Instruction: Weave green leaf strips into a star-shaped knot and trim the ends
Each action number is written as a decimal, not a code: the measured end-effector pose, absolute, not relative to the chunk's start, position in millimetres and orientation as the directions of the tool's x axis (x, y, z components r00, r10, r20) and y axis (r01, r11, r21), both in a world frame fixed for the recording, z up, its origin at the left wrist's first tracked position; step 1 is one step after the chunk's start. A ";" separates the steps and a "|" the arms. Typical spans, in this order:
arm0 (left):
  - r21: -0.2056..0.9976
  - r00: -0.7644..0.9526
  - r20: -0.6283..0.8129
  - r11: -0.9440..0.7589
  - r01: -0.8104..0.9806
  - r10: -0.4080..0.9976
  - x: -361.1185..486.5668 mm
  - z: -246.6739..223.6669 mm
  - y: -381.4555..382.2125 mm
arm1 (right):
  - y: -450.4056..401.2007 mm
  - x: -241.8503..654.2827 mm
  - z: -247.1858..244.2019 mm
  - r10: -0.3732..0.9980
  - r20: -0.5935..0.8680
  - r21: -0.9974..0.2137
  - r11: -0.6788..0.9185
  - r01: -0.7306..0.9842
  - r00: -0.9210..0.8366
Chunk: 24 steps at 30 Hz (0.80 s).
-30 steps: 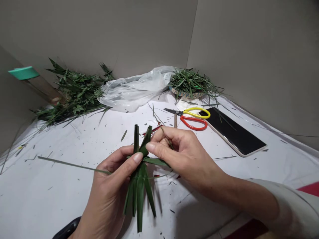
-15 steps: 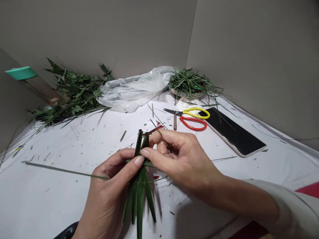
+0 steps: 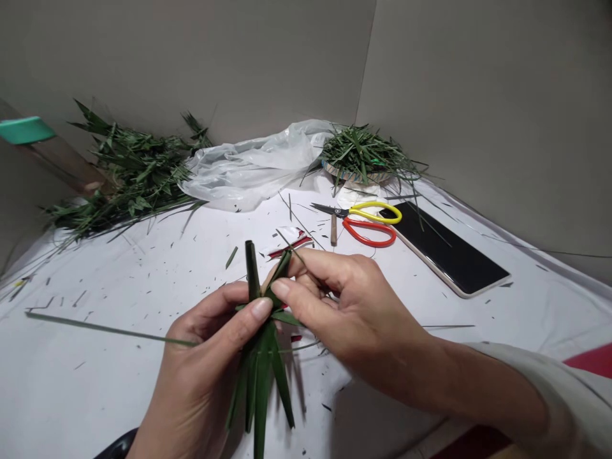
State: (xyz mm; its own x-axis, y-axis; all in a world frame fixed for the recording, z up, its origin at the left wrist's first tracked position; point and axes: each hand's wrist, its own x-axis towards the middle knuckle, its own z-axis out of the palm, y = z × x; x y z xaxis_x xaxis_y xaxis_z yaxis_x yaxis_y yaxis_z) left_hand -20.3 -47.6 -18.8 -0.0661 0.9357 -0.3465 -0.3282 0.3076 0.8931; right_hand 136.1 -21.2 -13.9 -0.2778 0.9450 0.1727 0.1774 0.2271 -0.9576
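A small bundle of folded green leaf strips (image 3: 262,376) is held between both hands above the white table. My left hand (image 3: 205,357) pinches its middle between thumb and fingers, with a long thin leaf strip (image 3: 109,329) sticking out to the left. My right hand (image 3: 335,299) grips the upper right folded leaf end between thumb and forefinger. Another folded end (image 3: 251,268) stands up on the left, apart from it. Several pointed strips hang below. The fingers hide the centre where the strips meet.
Beyond my hands lie scissors (image 3: 368,220) with yellow and red handles, a brown stick (image 3: 333,231) and a phone (image 3: 449,248). Further back are a leaf pile (image 3: 138,166), a plastic bag (image 3: 258,162), a heap of cut strips (image 3: 363,148) and a green-lidded bottle (image 3: 62,162). Leaf scraps litter the white sheet (image 3: 157,268).
The two upper leaf ends have spread apart, the left one more upright and the right one leaning right. My left hand has shifted slightly left; both hands keep their hold.
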 end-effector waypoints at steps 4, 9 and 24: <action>0.886 -0.060 -0.366 0.328 -0.329 0.929 -22.6 -22.8 -47.8 | -23.5 136.9 -11.7 0.946 0.174 -0.959 0.226 0.173 -0.274; 0.896 -0.069 -0.328 0.288 -0.338 0.942 -20.8 -23.6 -46.1 | -22.9 137.0 -15.1 0.948 0.196 -0.958 0.240 0.157 -0.251; 0.917 -0.093 -0.320 0.284 -0.278 0.943 -19.1 -25.6 -43.6 | -20.8 137.9 -12.9 0.912 0.235 -0.915 0.324 0.239 -0.336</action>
State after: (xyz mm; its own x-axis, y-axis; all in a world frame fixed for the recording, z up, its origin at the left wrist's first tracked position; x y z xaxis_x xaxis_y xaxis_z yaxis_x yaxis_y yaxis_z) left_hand -19.1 -43.6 -25.6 -0.0929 0.9428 -0.3201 -0.2785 0.2840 0.9175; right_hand 137.9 -20.8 -12.9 -0.3362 0.9120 0.2351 0.2389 0.3241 -0.9154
